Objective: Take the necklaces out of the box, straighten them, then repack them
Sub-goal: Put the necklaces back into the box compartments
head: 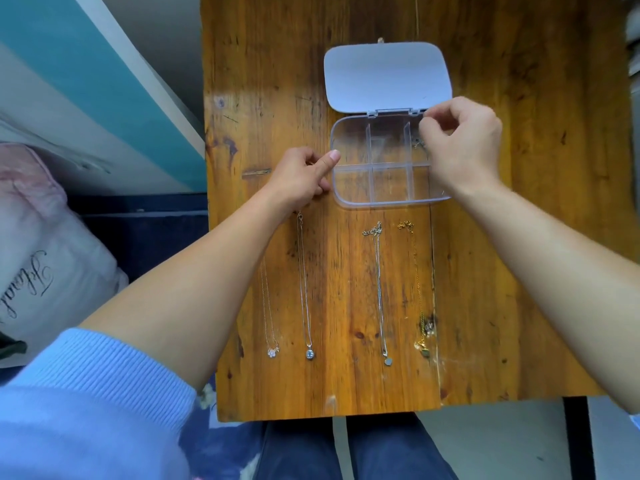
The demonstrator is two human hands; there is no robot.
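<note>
- Currently pinches a thin chain [418, 144] in right hand [464, 143], fingertips bunched, above far-right back compartment of clear compartment box [381, 202]; lets chain hang into that compartment.
- Presses straight index finger of left hand [301, 178] against box's left wall; tucks other fingers under, with nothing visible in the grip.
- Shows box at mid wooden table [536, 237], six compartments in two rows of three, white lid [388, 77] flipped open and lying flat on far side of hinge.
- Shows four necklaces laid straight on table between box and person, side by side and apart, clasps toward box, pendants toward person.
- Reads left to right: rose-gold necklace [267, 313] with flower pendant; silver necklace [303, 285] with round blue pendant; second silver necklace [380, 296] with small pale pendant; gold necklace [418, 289] with small pendant.
- Hides top of rose-gold necklace under left forearm.
- Shows pale cushion [34, 271] with script lettering off table to the left, light blue sleeve [86, 393] pushed up left arm.
</note>
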